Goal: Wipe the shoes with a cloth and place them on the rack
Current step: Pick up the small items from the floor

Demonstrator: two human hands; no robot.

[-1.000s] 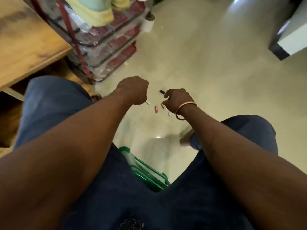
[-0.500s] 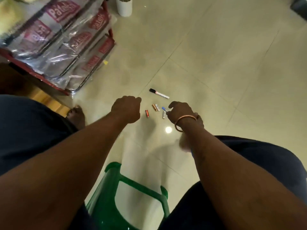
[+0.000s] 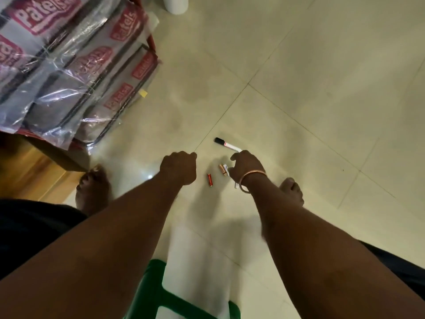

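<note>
No shoe and no cloth is in view. My left hand [image 3: 178, 168] hovers low over the tiled floor as a closed fist; nothing shows inside it. My right hand [image 3: 247, 165], with a copper bangle on the wrist, reaches to the white end of a black-capped marker [image 3: 224, 143] lying on the floor, thumb and forefinger curled round that end. A red battery [image 3: 210, 180] and two more small batteries [image 3: 223, 169] lie between my hands. The red-framed rack [image 3: 151, 42] stands at the upper left, filled with plastic-wrapped packs [image 3: 69, 65].
I sit on a green plastic stool [image 3: 154, 293], my bare left foot [image 3: 93, 187] and right foot [image 3: 292, 189] on the floor. A white cylinder [image 3: 176, 4] stands at the top edge. Wooden furniture [image 3: 34, 171] is at the left beside the rack.
The view has tipped down and closer to the floor. My right hand has moved forward from the batteries to the marker's white end. My left fist stays closed.
</note>
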